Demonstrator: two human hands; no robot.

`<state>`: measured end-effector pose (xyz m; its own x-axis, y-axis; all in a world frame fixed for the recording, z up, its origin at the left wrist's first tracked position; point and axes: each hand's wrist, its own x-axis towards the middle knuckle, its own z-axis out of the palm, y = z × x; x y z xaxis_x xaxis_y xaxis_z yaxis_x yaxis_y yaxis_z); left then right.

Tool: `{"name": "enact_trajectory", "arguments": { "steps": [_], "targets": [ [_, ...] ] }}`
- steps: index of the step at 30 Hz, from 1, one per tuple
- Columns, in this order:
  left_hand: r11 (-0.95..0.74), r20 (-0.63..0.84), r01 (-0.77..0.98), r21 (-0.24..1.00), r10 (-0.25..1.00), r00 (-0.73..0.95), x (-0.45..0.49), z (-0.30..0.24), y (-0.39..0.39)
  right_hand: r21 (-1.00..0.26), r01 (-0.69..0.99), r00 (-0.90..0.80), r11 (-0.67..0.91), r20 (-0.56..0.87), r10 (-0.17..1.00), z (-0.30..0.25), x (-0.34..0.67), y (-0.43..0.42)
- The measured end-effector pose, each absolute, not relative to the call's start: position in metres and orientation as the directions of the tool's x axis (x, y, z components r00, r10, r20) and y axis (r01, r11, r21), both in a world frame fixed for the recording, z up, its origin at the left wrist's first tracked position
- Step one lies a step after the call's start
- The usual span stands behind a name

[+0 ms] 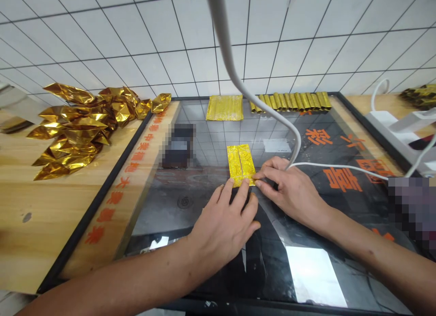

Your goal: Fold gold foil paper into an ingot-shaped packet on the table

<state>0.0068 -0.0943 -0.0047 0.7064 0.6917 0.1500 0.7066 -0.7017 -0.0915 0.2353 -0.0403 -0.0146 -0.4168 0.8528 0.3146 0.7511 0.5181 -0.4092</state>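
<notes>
A folded sheet of gold foil paper (240, 163) lies flat on the glass tabletop (204, 139), with a crease down its middle. My left hand (223, 223) rests on the glass with its fingers stretched out, the fingertips pressing on the sheet's near edge. My right hand (289, 189) comes in from the right, and its fingers are pressed together on the sheet's near right corner.
A heap of folded gold foil pieces (80, 125) lies on the wooden bench at the left. A flat stack of gold sheets (225, 108) and a row of rolled gold pieces (293, 101) sit at the back. A white cable (238, 84) hangs over the glass.
</notes>
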Motion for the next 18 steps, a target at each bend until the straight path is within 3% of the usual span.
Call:
{"name": "enact_trajectory", "arguments": {
  "steps": [10,18],
  "targets": [
    [-0.744,0.135,0.657,-0.122,0.643,0.754,0.0060,-0.0022,-0.0873,-0.431,0.746,-0.430,0.508,0.271,0.861,-0.0099,0.2387,-0.0396],
    [-0.751,0.137,0.648,-0.126,0.634,0.761,0.0060,-0.0035,-0.0869,-0.614,0.668,-0.328,0.420,0.264,0.907,-0.0081,0.2371,-0.0346]
  ]
}}
